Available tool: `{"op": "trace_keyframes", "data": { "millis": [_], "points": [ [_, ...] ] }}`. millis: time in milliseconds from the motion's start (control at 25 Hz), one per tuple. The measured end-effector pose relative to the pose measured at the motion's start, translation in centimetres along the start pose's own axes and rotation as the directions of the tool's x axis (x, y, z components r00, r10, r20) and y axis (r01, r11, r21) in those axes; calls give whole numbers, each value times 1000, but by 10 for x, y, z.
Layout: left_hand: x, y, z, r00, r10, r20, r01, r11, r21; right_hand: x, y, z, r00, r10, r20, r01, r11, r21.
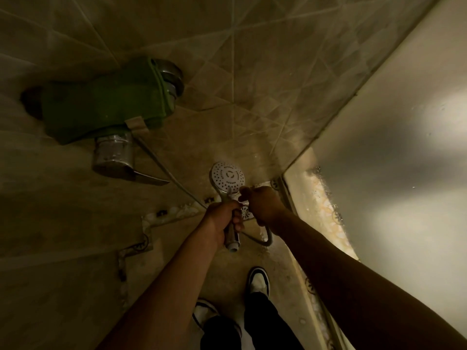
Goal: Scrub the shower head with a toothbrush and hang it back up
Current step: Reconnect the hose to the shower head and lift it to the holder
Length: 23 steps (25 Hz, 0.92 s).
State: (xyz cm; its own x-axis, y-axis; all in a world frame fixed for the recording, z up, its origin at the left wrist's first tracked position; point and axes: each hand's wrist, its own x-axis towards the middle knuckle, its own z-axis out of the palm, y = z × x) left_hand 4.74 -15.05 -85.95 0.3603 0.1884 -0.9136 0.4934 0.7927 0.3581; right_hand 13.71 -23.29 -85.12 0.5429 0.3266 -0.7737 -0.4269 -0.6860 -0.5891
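Note:
A white round shower head (228,176) with many nozzle holes faces up at me in the middle of the view. My left hand (223,218) is shut around its chrome handle, whose lower end sticks out below my fist. My right hand (262,205) is closed just right of the handle, fingertips near the neck of the shower head; a pale thin piece, perhaps the toothbrush (260,184), shows beside the thumb, too dim to tell for sure. The grey hose (262,239) loops under my right wrist.
A chrome mixer tap (116,157) with a lever juts from the tiled wall at the left, a green cloth (101,107) draped over it. A frosted glass panel (394,147) closes the right side. My two shoes (257,281) stand on the shower floor, beside a round drain (246,212).

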Motion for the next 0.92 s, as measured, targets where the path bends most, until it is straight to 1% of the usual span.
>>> {"op": "trace_keyframes", "data": {
  "millis": [120, 280, 440, 600, 760, 920],
  "points": [
    [-2, 0, -2, 1000, 11, -23, -10, 1000, 20, 0, -2, 2, 1000, 19, 2, -19, 1000, -14],
    [-3, 1, -9, 997, 24, -77, -20, 999, 51, -6, -5, 9, 1000, -12, -9, 11, 1000, -11],
    [-15, 0, -32, 995, 47, -89, -48, 999, -10, -23, -14, 26, 998, -38, 43, 31, 987, 156],
    [-39, 3, -60, 990, 67, -122, -73, 996, -46, -47, -30, 51, 994, -86, 62, 71, 974, 213],
    [-71, 5, -90, 978, 115, -172, -120, 993, -22, -78, -41, 78, 980, -155, 122, 117, 955, 271],
    [-98, 3, -117, 971, 167, -171, -190, 973, -128, -106, -51, 102, 958, -244, 148, 168, 901, 400]
  ]
}}
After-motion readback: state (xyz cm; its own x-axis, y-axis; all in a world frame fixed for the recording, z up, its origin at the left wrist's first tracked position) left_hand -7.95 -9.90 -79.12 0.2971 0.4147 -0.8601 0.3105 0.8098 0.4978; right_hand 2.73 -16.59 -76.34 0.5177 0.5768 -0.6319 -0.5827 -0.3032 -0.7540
